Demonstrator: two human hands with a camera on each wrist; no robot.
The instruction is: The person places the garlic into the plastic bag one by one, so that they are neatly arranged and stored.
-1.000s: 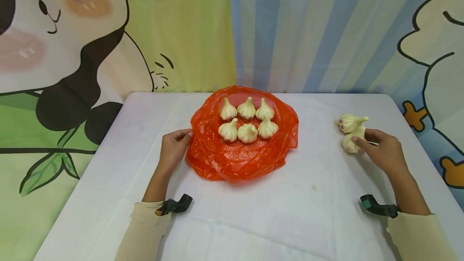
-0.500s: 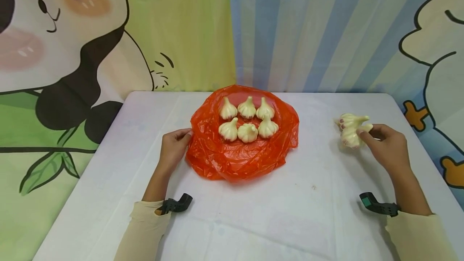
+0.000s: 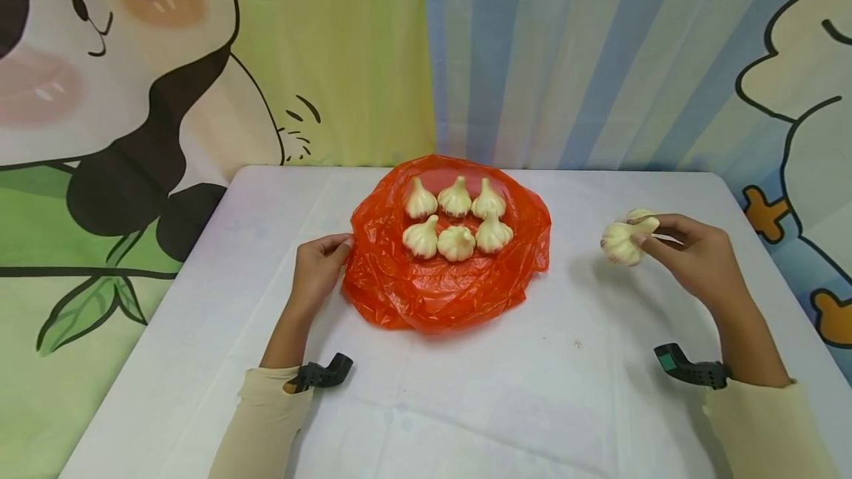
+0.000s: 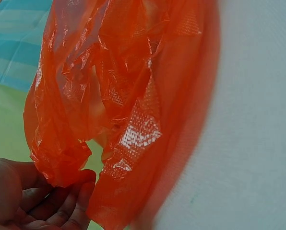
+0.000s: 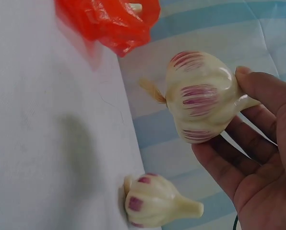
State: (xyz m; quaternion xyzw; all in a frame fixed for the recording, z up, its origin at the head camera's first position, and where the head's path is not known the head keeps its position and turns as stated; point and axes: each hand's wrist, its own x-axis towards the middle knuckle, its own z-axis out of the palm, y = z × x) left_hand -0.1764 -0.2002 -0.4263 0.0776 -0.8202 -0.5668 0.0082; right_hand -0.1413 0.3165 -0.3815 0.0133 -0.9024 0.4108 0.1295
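A crumpled red plastic bag (image 3: 439, 294) lies spread on the white table, with several garlic bulbs (image 3: 455, 244) in two rows on it. At its left edge my left hand (image 3: 318, 268) pinches the plastic between thumb and fingers; the left wrist view shows the fingers (image 4: 61, 206) at a gathered fold. Over on the right, my right hand (image 3: 699, 261) holds a garlic bulb (image 5: 203, 98) by its neck, raised above the table, its purple-streaked base facing away from the palm. Another garlic bulb (image 5: 157, 201) rests on the table behind it, mostly covered in the head view.
The white table (image 3: 532, 405) reaches back to a cartoon-printed curtain (image 3: 566, 58). Black wrist cameras (image 3: 326, 373) are strapped to both forearms. The held bulb casts a shadow on the tabletop.
My right hand has lifted one garlic bulb off the table and moved it left, away from the other bulb. My left hand stays at the bag's edge.
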